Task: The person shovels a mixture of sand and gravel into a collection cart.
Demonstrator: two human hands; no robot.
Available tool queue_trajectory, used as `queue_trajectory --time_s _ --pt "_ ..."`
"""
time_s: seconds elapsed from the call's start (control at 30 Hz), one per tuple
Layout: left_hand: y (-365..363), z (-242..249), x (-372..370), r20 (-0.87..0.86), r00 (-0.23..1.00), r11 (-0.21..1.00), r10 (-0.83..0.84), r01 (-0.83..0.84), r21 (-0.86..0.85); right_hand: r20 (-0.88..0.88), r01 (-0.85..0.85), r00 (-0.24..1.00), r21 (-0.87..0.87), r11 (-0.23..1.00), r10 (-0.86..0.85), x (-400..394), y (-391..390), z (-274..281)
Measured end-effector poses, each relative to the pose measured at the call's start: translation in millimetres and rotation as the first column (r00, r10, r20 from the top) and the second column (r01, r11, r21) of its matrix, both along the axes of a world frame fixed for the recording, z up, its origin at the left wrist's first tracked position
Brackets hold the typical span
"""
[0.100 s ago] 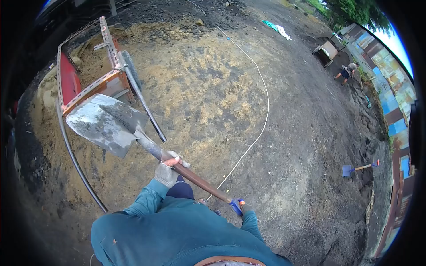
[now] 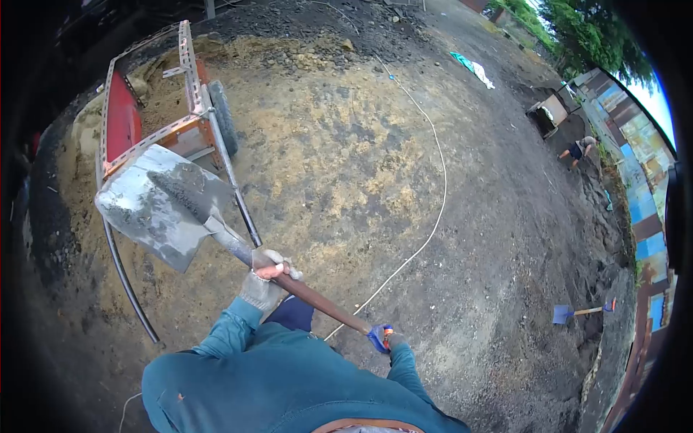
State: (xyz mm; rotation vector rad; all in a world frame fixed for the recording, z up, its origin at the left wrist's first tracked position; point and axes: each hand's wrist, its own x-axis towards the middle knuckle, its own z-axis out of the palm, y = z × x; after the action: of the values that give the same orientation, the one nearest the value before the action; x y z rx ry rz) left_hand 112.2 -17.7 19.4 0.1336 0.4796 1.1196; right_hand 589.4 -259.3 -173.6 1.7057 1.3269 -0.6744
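Note:
A shovel is held across my body, its wide grey blade (image 2: pixel 164 206) up at the left, smeared with wet-looking dark and pale material. My left hand (image 2: pixel 268 277), in a pale knitted glove, wraps round the shaft just below the metal socket. Farther down, the brown wooden shaft (image 2: pixel 325 304) ends in a blue grip (image 2: pixel 378 337), and my right hand (image 2: pixel 392 338) is closed on that end. In this view the blade overlaps the near end of a cart (image 2: pixel 159 144) with a perforated metal frame, red inside panel and two long handle bars.
Sandy dirt (image 2: pixel 346 166) lies ahead, crossed by a thin pale hose (image 2: pixel 442 187). A second shovel (image 2: pixel 563 313) with a blue blade is at right. Another person (image 2: pixel 580 149) bends near another cart (image 2: pixel 548 114), beside a patched metal fence (image 2: pixel 642 191).
The blade has moved slightly left and down relative to the cart. The whole scene has shifted a little in view. Both hands keep their hold on the shovel.

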Motion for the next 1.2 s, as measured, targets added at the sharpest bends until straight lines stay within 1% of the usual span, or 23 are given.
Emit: queue_trajectory --time_s 0.07,0.1,0.13,0.17,0.2,0.23,0.27,0.3,0.33,0.37,0.4,0.43,0.47,0.5,0.57,0.67,0.8,0.87,0.9,1.0,1.13,1.17,1.2 --pt "72 -9 -16 -0.024 0.999 0.981 0.025 -0.02 0.193 -0.036 -0.138 0.989 0.082 0.987 0.141 -17 135 -44" --pt "109 -19 -24 -0.055 0.995 0.962 0.08 -0.063 0.265 -0.031 -0.23 0.971 0.145 0.962 0.237 -28 207 -58" --pt "167 -8 -6 -0.058 0.992 0.924 0.112 -0.082 0.374 -0.129 0.043 0.992 0.297 0.954 -0.005 -4 304 -49" --pt "193 2 -8 -0.11 0.986 0.906 0.127 -0.07 0.418 -0.305 0.344 0.92 0.328 0.88 -0.246 -12 347 -57" --pt "200 -1 -5 -0.155 0.98 0.91 0.125 -0.051 0.412 -0.34 0.616 0.784 0.326 0.717 -0.519 -15 360 -48" --pt "216 -17 7 -0.154 0.98 0.94 0.127 -0.069 0.334 -0.385 0.813 0.577 0.361 0.458 -0.72 -19 372 -39" --pt "253 -24 25 -0.104 0.988 0.933 0.11 -0.066 0.354 -0.426 0.893 0.422 0.35 0.284 -0.801 -6 400 -43" --pt "288 -29 37 -0.073 0.993 0.925 0.097 -0.063 0.374 -0.419 0.938 0.316 0.274 0.213 -0.851 8 427 -45" --pt "301 -30 49 -0.047 0.996 0.93 0.071 -0.049 0.365 -0.375 0.957 0.266 0.214 0.196 -0.888 28 444 -49" --pt "327 -21 52 -0.046 0.995 0.942 0.085 -0.065 0.329 -0.309 0.937 0.349 0.131 0.324 -0.885 46 465 -53" --pt "345 -26 62 -0.085 0.995 0.934 0.051 -0.018 0.357 -0.24 0.774 0.622 0.039 0.633 -0.746 76 486 -61" --pt "366 -39 75 -0.122 0.992 0.923 0.016 0.032 0.383 -0.191 0.517 0.83 -0.09 0.851 -0.524 113 502 -81" --pt "389 -45 86 -0.16 0.987 0.908 -0.019 0.084 0.41 -0.201 0.193 0.953 -0.18 0.964 -0.228 148 520 -99" --pt "409 -34 93 -0.32 0.946 0.896 -0.052 0.186 0.404 -0.174 0.094 0.976 -0.204 0.974 -0.13 154 545 -88" --pt "458 8 92 -0.623 0.779 0.853 -0.077 0.375 0.364 -0.115 0.162 0.976 -0.168 0.972 -0.182 149 613 -68" --pt "525 3 109 -0.695 0.679 0.805 -0.238 0.538 0.25 -0.093 0.212 0.97 -0.13 0.969 -0.224 153 702 -64" --pt "643 -15 131 -0.735 0.658 0.814 -0.163 0.511 0.277 -0.079 0.168 0.98 -0.139 0.976 -0.18 161 828 -78" --pt "716 -30 143 -0.746 0.636 0.798 -0.197 0.546 0.255 -0.082 0.149 0.983 -0.141 0.979 -0.162 160 899 -86" --pt "757 -32 148 -0.741 0.611 0.78 -0.28 0.595 0.195 -0.077 0.137 0.986 -0.143 0.98 -0.149 162 938 -90" --pt "862 -14 152 -0.713 0.626 0.873 -0.317 0.487 0.039 -0.071 0.075 0.994 -0.153 0.985 -0.087 151 1066 -91" --pt "994 -6 129 -0.716 0.674 0.927 -0.183 0.36 0.102 0.007 -0.042 0.999 -0.229 0.972 0.045 149 1224 -72" --pt "1027 3 116 -0.704 0.675 0.935 -0.219 0.352 0.046 0.041 -0.085 0.994 -0.267 0.96 0.099 150 1262 -74" --pt "1056 1 106 -0.696 0.694 0.949 -0.187 0.309 0.053 0.066 -0.138 0.984 -0.319 0.938 0.167 149 1300 -83"
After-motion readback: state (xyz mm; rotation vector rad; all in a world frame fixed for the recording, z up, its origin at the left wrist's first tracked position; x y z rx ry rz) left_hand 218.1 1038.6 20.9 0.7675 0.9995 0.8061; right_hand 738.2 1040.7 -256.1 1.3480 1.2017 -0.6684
